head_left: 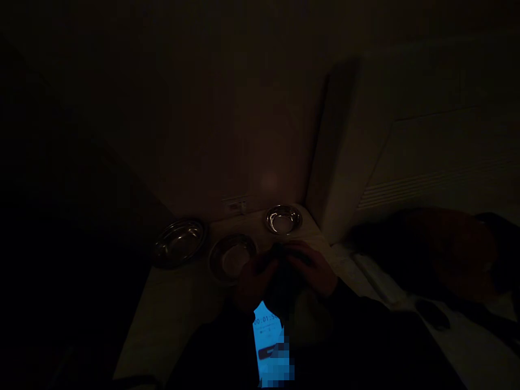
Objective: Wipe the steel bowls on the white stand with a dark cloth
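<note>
The scene is very dark. My left hand [255,280] and my right hand [312,268] meet over a pale floor or low surface [170,319], both closed round a small dark object [284,260] that I cannot make out. A lit phone screen [268,338] glows blue just below my hands, showing a timer. Three shiny metal bowls lie beyond my hands: one at the left [179,242], one in the middle [232,257] right beside my left hand, one farther back [283,219].
A wall [227,119] rises behind the bowls with a socket [234,205] low on it. A tall pale cabinet or appliance [365,157] stands at the right. Dark cloth or clothing [439,254] lies at the right.
</note>
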The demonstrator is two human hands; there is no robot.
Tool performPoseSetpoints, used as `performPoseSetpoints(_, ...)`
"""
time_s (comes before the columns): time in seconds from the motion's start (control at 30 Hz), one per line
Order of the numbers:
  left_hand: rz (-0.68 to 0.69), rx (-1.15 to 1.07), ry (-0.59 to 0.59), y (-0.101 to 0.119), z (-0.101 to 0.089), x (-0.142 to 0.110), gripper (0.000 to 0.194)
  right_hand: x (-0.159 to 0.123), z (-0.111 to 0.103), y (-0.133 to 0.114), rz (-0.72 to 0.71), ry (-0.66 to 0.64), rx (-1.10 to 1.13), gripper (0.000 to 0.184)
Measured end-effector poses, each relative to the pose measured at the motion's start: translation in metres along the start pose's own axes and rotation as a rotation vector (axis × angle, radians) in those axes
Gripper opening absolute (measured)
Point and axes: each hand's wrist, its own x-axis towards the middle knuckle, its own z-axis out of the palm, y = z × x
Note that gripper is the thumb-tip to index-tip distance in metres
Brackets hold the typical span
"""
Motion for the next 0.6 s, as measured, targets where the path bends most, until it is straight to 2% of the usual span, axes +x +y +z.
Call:
performPoseSetpoints(0.07, -0.013, -0.003, 0.002, -0.002, -0.001, 0.001, 0.037, -0.006, 0.004, 0.003, -0.007, 0.002, 0.035, 0.046)
performPoseSetpoints(0.13, 0.003, 0.054, -0.029, -0.003, -0.003, 0.003, 0.034, -0.009, 0.005, 0.009, 0.054, -0.054, 0.096, 0.049)
performPoseSetpoints(0.23, 0.050, 0.216, 0.038, -0.005, -0.015, 0.004, 0.033, -0.011, 0.002, 0.020, 0.156, -0.048, 0.090, 0.033)
performPoseSetpoints(0.37, 0.130, 0.472, 0.191, -0.019, -0.048, 0.002, 0.036, -0.008, -0.008, 0.036, 0.212, 0.110, -0.011, 0.026)
performPoseSetpoints(0.43, 0.177, 0.680, 0.149, -0.033, -0.064, -0.001, 0.038, -0.004, -0.011, 0.042, 0.216, 0.175, -0.031, 0.028)
performPoseSetpoints(0.5, 0.243, 0.829, 0.055, -0.047, -0.074, -0.005, 0.039, -0.001, -0.009, 0.046, 0.222, 0.213, -0.051, 0.030)
performPoseSetpoints(0.6, 0.287, 0.997, -0.057, -0.061, -0.073, -0.008, 0.037, 0.005, -0.001, 0.051, 0.215, 0.223, -0.086, 0.032)
